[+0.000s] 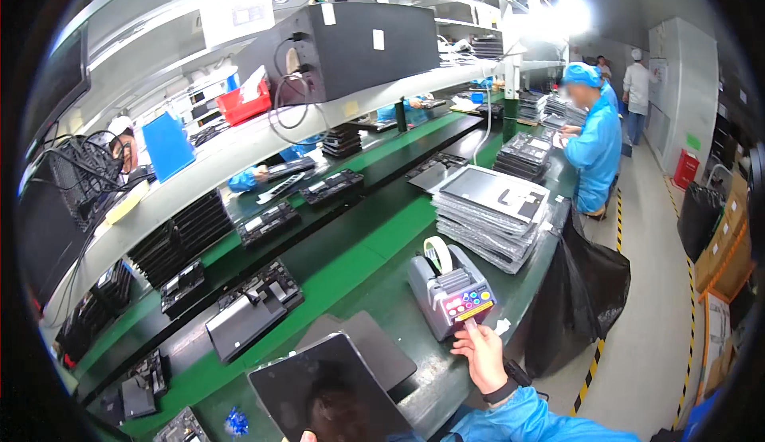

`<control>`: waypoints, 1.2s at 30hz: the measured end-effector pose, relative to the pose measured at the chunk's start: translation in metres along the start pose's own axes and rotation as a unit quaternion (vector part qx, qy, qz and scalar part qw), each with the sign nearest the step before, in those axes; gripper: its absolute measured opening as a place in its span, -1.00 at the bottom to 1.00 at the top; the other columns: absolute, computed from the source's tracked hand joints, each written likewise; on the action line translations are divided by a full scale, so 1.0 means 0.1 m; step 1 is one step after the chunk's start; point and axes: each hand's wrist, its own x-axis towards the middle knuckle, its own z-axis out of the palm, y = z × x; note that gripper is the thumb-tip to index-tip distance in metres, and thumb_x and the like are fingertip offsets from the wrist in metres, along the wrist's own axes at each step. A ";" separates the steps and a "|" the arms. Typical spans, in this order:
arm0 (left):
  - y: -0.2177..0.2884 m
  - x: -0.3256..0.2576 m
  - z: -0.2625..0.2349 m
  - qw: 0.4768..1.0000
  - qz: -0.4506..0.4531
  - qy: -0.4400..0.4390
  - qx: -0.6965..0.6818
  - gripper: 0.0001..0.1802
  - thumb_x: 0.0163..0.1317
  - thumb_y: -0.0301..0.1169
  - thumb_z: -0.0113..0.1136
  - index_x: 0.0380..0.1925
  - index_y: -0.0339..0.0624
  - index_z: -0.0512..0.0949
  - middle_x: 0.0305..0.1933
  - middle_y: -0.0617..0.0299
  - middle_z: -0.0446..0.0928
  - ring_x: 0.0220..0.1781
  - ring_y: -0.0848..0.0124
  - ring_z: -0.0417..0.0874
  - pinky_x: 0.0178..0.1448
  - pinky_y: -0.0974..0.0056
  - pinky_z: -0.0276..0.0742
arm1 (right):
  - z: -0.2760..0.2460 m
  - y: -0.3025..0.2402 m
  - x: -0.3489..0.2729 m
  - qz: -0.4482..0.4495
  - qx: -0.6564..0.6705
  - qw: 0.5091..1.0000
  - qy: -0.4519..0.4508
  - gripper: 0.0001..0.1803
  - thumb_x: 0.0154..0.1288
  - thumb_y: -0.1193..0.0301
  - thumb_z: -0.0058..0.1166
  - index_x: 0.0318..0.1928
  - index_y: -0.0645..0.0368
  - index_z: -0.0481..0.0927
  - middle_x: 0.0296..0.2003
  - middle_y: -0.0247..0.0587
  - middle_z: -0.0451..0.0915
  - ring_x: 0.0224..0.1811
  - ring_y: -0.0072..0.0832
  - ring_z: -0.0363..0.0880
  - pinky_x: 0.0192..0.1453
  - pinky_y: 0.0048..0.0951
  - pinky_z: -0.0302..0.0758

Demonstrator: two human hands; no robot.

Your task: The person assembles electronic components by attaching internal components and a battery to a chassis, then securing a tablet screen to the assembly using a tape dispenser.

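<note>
Left of the tape machine [452, 287] and closer to you, your left hand [308, 436] holds the shiny dark panel [319, 382], its thumb on the front and other fingers hidden; the panel's low end is cut off, so its long way is hard to tell. The machine has a yellow label [477, 313] too small to read, and your right hand [483, 356], the nearer one, is at its front, finger and thumb almost together, but whether they pinch anything I cannot tell.
</note>
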 end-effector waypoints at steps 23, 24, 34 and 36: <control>0.00 -0.14 -0.07 0.999 0.005 0.034 -0.008 -0.63 0.27 -0.45 0.12 0.05 -0.40 0.47 -0.01 0.16 0.57 0.00 0.39 0.52 0.12 0.33 0.39 | 1.49 -0.06 -0.80 -0.441 -0.444 0.753 -0.201 -0.88 0.12 0.38 0.23 -0.35 0.12 0.62 -0.42 -0.26 0.58 -0.37 -0.30 0.57 -0.29 -0.33 0.50; 0.00 -0.16 -0.08 0.999 0.009 0.037 -0.006 -0.63 0.27 -0.45 0.12 0.05 -0.40 0.47 -0.01 0.16 0.57 0.00 0.40 0.51 0.13 0.33 0.38 | 1.52 -0.05 -0.80 -0.425 -0.460 0.751 -0.210 -0.87 0.15 0.36 0.21 -0.33 0.14 0.64 -0.42 -0.24 0.60 -0.36 -0.31 0.58 -0.27 -0.35 0.51; -0.34 -0.25 -0.27 0.990 0.047 0.069 -0.110 -0.70 0.28 -0.37 0.14 -0.06 -0.33 0.54 -0.17 0.24 0.60 -0.16 0.45 0.55 -0.05 0.35 0.46 | 1.59 0.14 -0.79 -0.092 -0.431 0.811 -0.385 -0.60 0.38 0.19 -0.03 -0.31 0.36 0.57 -0.55 -0.14 0.57 -0.46 -0.58 0.45 -0.33 -0.41 0.44; -0.38 -0.12 -0.34 0.989 0.039 0.044 -0.137 -0.68 0.29 -0.30 0.14 -0.07 -0.32 0.55 -0.19 0.26 0.60 -0.20 0.50 0.55 -0.11 0.37 0.47 | 1.63 -0.15 -1.02 -0.072 -0.386 0.783 -0.482 -0.64 0.39 0.24 -0.03 -0.16 0.37 0.54 -0.41 -0.33 0.57 -0.34 -0.60 0.42 -0.23 -0.42 0.43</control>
